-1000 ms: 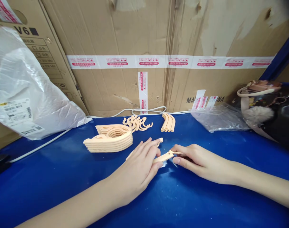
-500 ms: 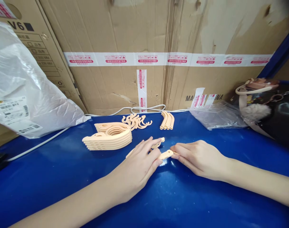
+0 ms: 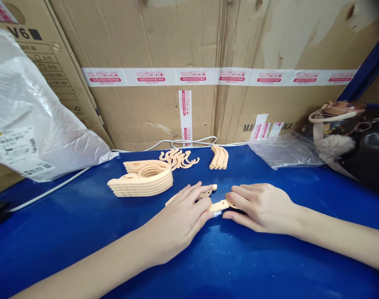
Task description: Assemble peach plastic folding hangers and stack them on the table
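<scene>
In the head view my left hand [image 3: 189,211] is closed over a beige plastic folding clothes hanger [image 3: 220,206], covering most of its middle. One end of it, with a small hole, sticks out past the thumb, and another tip shows beyond the fingers. My right hand [image 3: 259,209] has its fingers curled on a beige hanger arm piece [image 3: 232,204] that meets this holed end. The right thumb lies a little apart below; most of the piece is hidden under the fingers. Behind the left hand sits a stack of matching hanger bodies [image 3: 142,189].
Loose beige hooks [image 3: 180,160] lie in a pile beyond the stack. Several curved arm pieces [image 3: 219,158] stand right of them. A white parcel bag [image 3: 43,112], a white cable [image 3: 52,190], a clear plastic bag [image 3: 286,153] and a black bag [image 3: 370,145] border the blue table [image 3: 239,265]; cardboard boxes [image 3: 158,112] rise behind.
My right thumb has parted from the fingers and dropped lower. The hanger's outer ends have shifted slightly down in the view, the holed one also rightward. The left hand has barely moved.
</scene>
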The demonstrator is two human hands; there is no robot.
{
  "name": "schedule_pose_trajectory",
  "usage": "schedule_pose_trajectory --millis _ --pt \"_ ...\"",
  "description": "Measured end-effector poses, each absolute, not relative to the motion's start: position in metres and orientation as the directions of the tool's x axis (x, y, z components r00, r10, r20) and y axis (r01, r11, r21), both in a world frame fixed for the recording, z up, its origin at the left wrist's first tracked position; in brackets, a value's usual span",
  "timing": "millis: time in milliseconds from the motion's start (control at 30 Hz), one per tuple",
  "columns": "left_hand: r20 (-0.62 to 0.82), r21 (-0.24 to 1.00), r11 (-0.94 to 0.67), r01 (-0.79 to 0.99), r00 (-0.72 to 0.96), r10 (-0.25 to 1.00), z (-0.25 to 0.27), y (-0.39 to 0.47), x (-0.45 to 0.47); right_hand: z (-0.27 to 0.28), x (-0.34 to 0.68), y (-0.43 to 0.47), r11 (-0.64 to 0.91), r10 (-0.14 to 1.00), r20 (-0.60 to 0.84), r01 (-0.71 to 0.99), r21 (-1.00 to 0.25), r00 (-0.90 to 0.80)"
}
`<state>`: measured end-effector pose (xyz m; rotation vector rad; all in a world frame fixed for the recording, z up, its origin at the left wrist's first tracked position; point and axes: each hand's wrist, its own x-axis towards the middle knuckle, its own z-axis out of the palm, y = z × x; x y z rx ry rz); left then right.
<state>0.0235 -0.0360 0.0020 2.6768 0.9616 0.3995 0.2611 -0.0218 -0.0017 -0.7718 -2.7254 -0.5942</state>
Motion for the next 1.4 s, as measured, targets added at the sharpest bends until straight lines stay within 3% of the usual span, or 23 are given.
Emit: schedule_pose_trajectory --millis 500,567,733,867,1033,1200,1400 --pt "0.205 0.413 -0.74 0.531 0.737 0.643 0.003 -0.034 0.024 0.001 0.26 -0.022 0.807 0.455 0.359 0.548 0.22 -0.815" --pt "0.193 0.444 -0.728 0.523 0.738 0.647 0.006 -0.033 0.021 0.003 0.261 -0.023 0.83 0.481 0.298 0.538 0.147 -0.824" --pt "0.144 0.588 -0.637 0.498 0.711 0.688 0.014 -0.027 0.013 0.017 0.263 -0.027 0.841 0.529 0.135 0.496 -0.217 -0.838" --pt "0.15 0.621 -0.628 0.469 0.715 0.683 0.01 -0.02 0.01 0.03 0.263 -0.028 0.822 0.509 0.075 0.457 -0.34 -0.858" --pt "0.244 0.569 -0.69 0.448 0.708 0.662 0.003 -0.011 0.01 0.041 0.271 -0.024 0.764 0.512 0.03 0.439 -0.472 -0.859" --pt "0.319 0.425 -0.716 0.554 0.648 0.692 0.001 -0.008 0.01 0.045 0.28 -0.021 0.719 0.58 -0.01 0.518 -0.463 -0.814" --pt "0.347 0.324 -0.673 0.665 0.578 0.739 -0.001 -0.012 0.012 0.044 0.275 -0.025 0.713 0.548 -0.024 0.482 -0.509 -0.836"
